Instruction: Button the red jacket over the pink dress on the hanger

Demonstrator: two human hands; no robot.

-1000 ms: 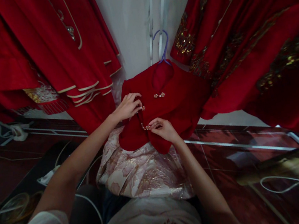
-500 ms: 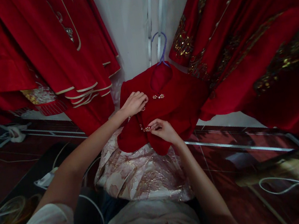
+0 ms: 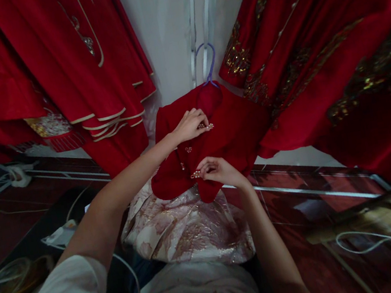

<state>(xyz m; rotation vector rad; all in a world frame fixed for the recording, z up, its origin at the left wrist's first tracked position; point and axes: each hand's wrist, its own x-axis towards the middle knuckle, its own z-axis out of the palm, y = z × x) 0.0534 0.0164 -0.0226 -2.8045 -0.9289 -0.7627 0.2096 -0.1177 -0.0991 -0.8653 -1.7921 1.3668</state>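
Note:
A red jacket (image 3: 237, 127) hangs on a purple hanger (image 3: 210, 64) in front of me, its lower front parted. Beaded metal clasps run down its front opening. At the collar, my left hand (image 3: 192, 124) has its fingers closed on the upper clasp (image 3: 210, 126), partly covering it. Lower down, my right hand (image 3: 220, 170) pinches the front edge beside a lower clasp (image 3: 195, 174); fingertips touch its beads. Between the hands, another clasp half (image 3: 188, 150) shows on the red cloth, unhooked. Shiny pale pink patterned fabric (image 3: 186, 228) lies over my lap, below the jacket hem.
Red garments (image 3: 95, 83) with light piping hang at the left, and gold-sequined red garments (image 3: 297, 59) at the right. A metal rail (image 3: 319, 192) runs low behind the jacket. A white cable (image 3: 364, 238) loops at lower right; a clear plastic container (image 3: 8, 283) sits at lower left.
My left hand has moved right and slightly up, from the left front panel to the upper clasp. My right hand has shifted slightly right and down, still at the lower clasp.

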